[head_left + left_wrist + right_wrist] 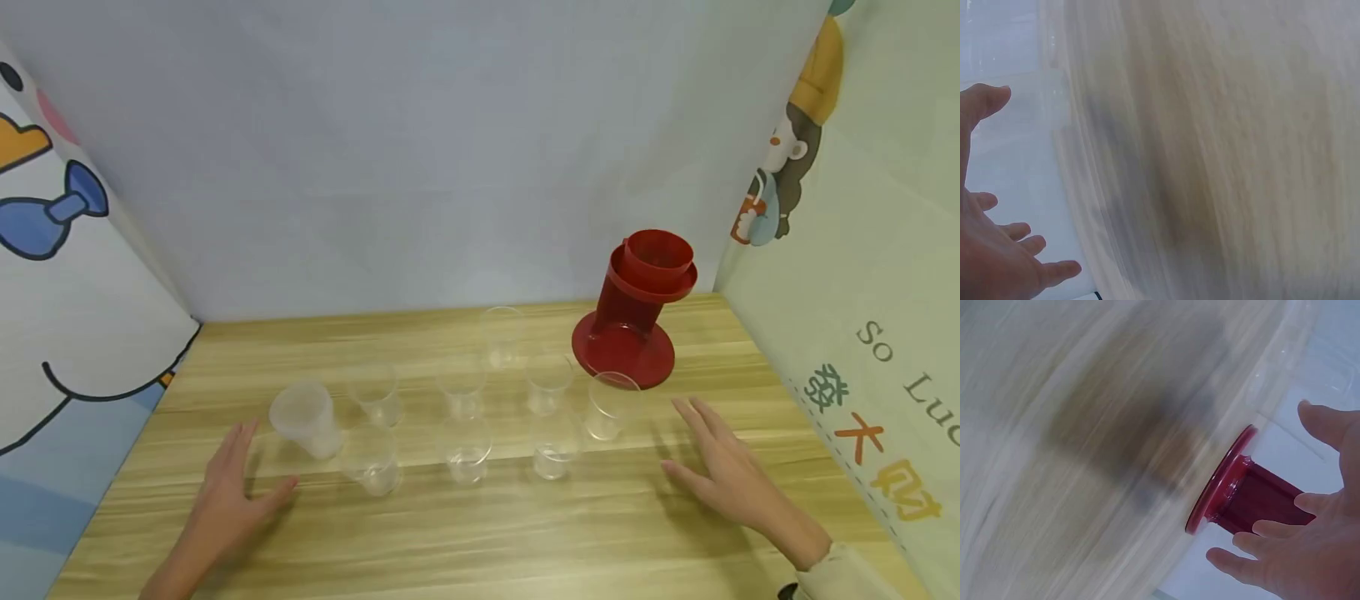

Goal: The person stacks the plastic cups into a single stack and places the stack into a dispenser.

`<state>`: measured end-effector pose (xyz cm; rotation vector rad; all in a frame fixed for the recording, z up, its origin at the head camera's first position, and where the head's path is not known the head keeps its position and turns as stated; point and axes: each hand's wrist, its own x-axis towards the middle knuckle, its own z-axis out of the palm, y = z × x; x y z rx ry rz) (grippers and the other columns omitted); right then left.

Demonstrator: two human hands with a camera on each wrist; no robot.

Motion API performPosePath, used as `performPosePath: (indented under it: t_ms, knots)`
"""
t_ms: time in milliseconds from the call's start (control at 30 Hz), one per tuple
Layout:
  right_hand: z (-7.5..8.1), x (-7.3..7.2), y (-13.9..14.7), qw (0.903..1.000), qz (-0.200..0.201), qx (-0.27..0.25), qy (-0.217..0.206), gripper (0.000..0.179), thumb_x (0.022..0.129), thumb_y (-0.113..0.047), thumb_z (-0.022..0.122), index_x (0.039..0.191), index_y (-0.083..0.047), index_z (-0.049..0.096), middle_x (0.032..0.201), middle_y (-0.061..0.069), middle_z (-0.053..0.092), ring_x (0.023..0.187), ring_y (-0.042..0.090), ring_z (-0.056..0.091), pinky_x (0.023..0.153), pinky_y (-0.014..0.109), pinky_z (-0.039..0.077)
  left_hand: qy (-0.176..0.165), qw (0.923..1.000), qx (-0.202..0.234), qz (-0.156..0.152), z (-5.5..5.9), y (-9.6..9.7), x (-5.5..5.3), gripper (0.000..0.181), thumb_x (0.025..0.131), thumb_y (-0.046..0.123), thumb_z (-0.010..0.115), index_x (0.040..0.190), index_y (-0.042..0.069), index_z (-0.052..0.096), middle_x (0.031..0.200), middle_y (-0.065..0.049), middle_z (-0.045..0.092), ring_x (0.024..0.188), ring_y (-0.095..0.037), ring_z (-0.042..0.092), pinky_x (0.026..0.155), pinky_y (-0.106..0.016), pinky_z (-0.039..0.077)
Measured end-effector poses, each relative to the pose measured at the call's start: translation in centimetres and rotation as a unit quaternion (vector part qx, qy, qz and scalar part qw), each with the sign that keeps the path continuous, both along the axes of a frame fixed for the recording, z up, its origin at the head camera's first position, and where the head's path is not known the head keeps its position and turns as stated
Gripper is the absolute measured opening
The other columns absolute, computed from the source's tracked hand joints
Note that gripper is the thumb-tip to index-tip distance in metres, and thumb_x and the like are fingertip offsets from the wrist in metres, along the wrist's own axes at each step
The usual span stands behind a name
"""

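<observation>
My left hand (232, 496) is at the table's left side, thumb spread from the straight fingers, holding nothing. Just beyond it a cloudy white stack of plastic cups (306, 421) stands upright. Several clear plastic cups (467, 454) stand apart from one another across the middle of the table, their outlines faint. My right hand (727, 471) is on the right side, with fingers extended and nothing in it. It is near the rightmost clear cup (611, 408) and a red plastic stand (633, 312) with a round base and a ringed cup-shaped top. The right wrist view shows the stand's red base (1222, 481) beyond the fingers.
The wooden table (465, 542) ends at a pale cloth backdrop (420, 167). Printed cloth panels flank it, a cartoon panel (75, 292) on the left and a lettered panel (862, 333) on the right. The red stand is close to the back edge.
</observation>
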<state>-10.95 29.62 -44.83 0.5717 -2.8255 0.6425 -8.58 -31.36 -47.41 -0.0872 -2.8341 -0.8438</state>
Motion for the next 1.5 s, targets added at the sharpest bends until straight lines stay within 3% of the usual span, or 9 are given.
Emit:
performPosePath:
  t_ms: [200,400,533,667,733,967,1067,1300,1500]
  knots:
    - [0.7,0.0,-0.6,0.9978,0.012,-0.052,-0.039,0.079,0.085,-0.025,0.072,0.146,-0.005,0.027,0.139,0.028,0.034,0.122,0.050,0.037,0.088,0.069,0.034,-0.028,0.9971,0.071,-0.002,0.7,0.4,-0.3,0.102,0.080,0.033,0.076,0.150,-0.001,0.010,0.146,-0.034,0.018,0.129,-0.054,0.022,0.096,-0.071,0.023]
    - [1.1,-0.2,-1.0,0.9944,0.005,-0.092,-0.051,0.077,0.085,-0.022,0.072,0.144,-0.002,0.029,0.135,0.026,0.038,0.121,0.045,0.038,0.090,0.066,0.034,-0.050,0.9859,0.159,0.017,1.2,0.7,-0.5,0.097,0.083,0.026,0.075,0.150,0.003,0.008,0.148,-0.027,0.021,0.130,-0.047,0.027,0.092,-0.066,0.033]
    - [1.4,-0.4,-1.4,0.9910,-0.004,-0.125,-0.048,0.074,0.083,-0.018,0.074,0.141,0.002,0.033,0.131,0.025,0.042,0.115,0.043,0.043,0.085,0.061,0.040,-0.059,0.9748,0.214,0.028,1.4,0.6,-0.5,0.095,0.085,0.022,0.073,0.152,0.011,0.007,0.150,-0.020,0.021,0.131,-0.038,0.028,0.095,-0.037,0.043]
    - [1.8,-0.6,-1.8,0.9857,-0.017,-0.160,-0.048,0.070,0.082,-0.015,0.075,0.138,0.002,0.037,0.131,0.022,0.047,0.113,0.039,0.049,0.081,0.052,0.047,-0.047,0.9630,0.265,0.022,1.6,0.5,-0.7,0.094,0.085,0.015,0.072,0.152,0.018,0.006,0.148,-0.017,0.022,0.130,-0.033,0.029,0.083,-0.011,0.042]
    - [2.0,-0.7,-2.0,0.9832,-0.021,-0.174,-0.053,0.070,0.081,-0.015,0.076,0.137,0.001,0.038,0.131,0.020,0.048,0.113,0.038,0.050,0.080,0.048,0.049,-0.039,0.9566,0.288,0.017,1.6,0.4,-0.8,0.094,0.085,0.010,0.072,0.152,0.020,0.008,0.147,-0.017,0.022,0.130,-0.031,0.029,0.083,-0.010,0.042]
    - [2.3,-1.1,-2.7,0.9752,-0.029,-0.207,-0.072,0.070,0.081,-0.017,0.076,0.138,-0.002,0.038,0.134,0.017,0.048,0.115,0.036,0.051,0.083,0.028,0.050,-0.054,0.9531,0.297,0.012,1.9,0.4,-1.2,0.095,0.085,0.010,0.072,0.152,0.028,0.007,0.151,-0.014,0.021,0.131,-0.025,0.031,0.084,-0.011,0.040]
    - [2.4,-1.2,-2.9,0.9726,-0.029,-0.217,-0.079,0.071,0.081,-0.018,0.076,0.138,-0.002,0.037,0.135,0.017,0.046,0.117,0.036,0.050,0.082,0.020,0.047,-0.056,0.9472,0.316,-0.001,1.8,0.5,-1.4,0.095,0.084,0.006,0.071,0.152,0.026,0.008,0.151,-0.017,0.020,0.132,-0.026,0.030,0.084,-0.012,0.041]
    - [2.2,-1.6,-3.4,0.9673,-0.022,-0.231,-0.102,0.074,0.082,-0.021,0.076,0.141,-0.006,0.033,0.136,0.018,0.045,0.120,0.037,0.047,0.086,0.040,0.050,-0.046,0.9270,0.370,-0.036,1.4,1.0,-2.0,0.095,0.083,-0.002,0.070,0.152,0.021,0.009,0.152,-0.023,0.013,0.128,-0.017,0.029,0.085,-0.015,0.045]
    - [1.6,-2.3,-3.7,0.9644,-0.019,-0.242,-0.105,0.074,0.083,-0.021,0.075,0.143,-0.009,0.032,0.136,0.016,0.046,0.121,0.036,0.047,0.087,0.037,0.049,-0.044,0.9096,0.411,-0.045,1.0,1.2,-2.8,0.097,0.080,-0.007,0.069,0.152,0.020,0.010,0.151,-0.021,0.015,0.124,-0.010,0.033,0.089,-0.019,0.045]
